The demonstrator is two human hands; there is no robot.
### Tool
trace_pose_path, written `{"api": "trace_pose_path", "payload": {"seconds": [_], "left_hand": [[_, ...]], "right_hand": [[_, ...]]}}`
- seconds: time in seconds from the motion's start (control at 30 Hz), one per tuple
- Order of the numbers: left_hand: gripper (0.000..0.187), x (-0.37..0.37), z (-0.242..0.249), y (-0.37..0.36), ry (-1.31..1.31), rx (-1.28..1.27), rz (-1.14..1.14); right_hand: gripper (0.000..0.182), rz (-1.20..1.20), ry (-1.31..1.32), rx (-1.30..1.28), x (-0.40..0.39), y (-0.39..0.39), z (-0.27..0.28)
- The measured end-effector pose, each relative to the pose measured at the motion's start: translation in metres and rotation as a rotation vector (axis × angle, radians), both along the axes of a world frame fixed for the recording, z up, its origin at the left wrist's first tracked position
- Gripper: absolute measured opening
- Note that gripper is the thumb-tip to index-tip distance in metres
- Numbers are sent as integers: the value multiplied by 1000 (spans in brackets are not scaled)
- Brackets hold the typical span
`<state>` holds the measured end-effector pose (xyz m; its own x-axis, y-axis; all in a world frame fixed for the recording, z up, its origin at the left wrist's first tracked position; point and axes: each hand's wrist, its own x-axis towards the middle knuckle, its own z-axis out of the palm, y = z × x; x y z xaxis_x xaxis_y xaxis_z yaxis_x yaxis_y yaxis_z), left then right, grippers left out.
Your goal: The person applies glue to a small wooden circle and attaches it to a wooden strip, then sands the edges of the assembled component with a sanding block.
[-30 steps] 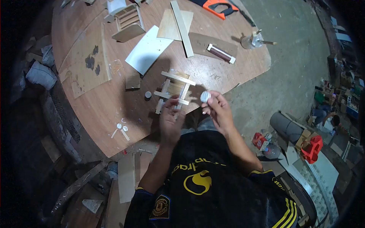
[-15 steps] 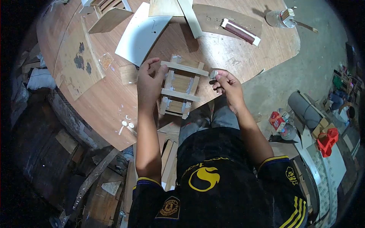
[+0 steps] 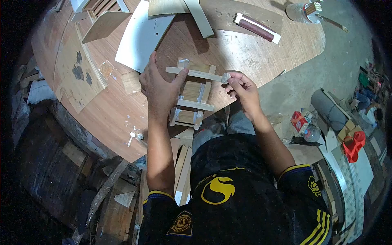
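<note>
A small wooden frame (image 3: 191, 88) with slats across it lies at the near edge of the table, whitish smears along its joints. My left hand (image 3: 161, 90) grips its left side, the thumb pressed on the upper slat (image 3: 202, 75) and the fingers partly hidden behind the hand. Between the thumb and fingers of my right hand (image 3: 246, 93) is a small round whitish disc (image 3: 226, 77), held right at the right end of that upper slat. Lower down, a second slat (image 3: 194, 105) crosses the frame.
Beyond the frame lie a white panel (image 3: 141, 38), a thin board strip (image 3: 200, 18) and a dark red bar with white ends (image 3: 257, 27). A clear jar (image 3: 297, 13) holding sticks stands far right. White disc-like bits (image 3: 136, 134) lie at the table's left front.
My left thumb has come over onto the upper slat. The disc in my right hand has moved left, up to the slat's end. The whole view has shifted slightly.
</note>
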<state>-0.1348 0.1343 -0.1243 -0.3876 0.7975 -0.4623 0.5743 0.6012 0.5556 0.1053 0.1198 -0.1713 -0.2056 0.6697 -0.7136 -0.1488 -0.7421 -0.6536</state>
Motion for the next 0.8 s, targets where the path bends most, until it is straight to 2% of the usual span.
{"api": "trace_pose_path", "payload": {"seconds": [0.07,0.27,0.8], "left_hand": [[99,4,11,6,142,-106,-123],[105,14,4,12,238,-148,-235],[102,17,3,12,248,-153,-258]], "right_hand": [[27,-3,1,-8,0,0,0],[27,17,-17,25,-1,-1,-1],[23,12,-34,40,-5,-3,-2]]}}
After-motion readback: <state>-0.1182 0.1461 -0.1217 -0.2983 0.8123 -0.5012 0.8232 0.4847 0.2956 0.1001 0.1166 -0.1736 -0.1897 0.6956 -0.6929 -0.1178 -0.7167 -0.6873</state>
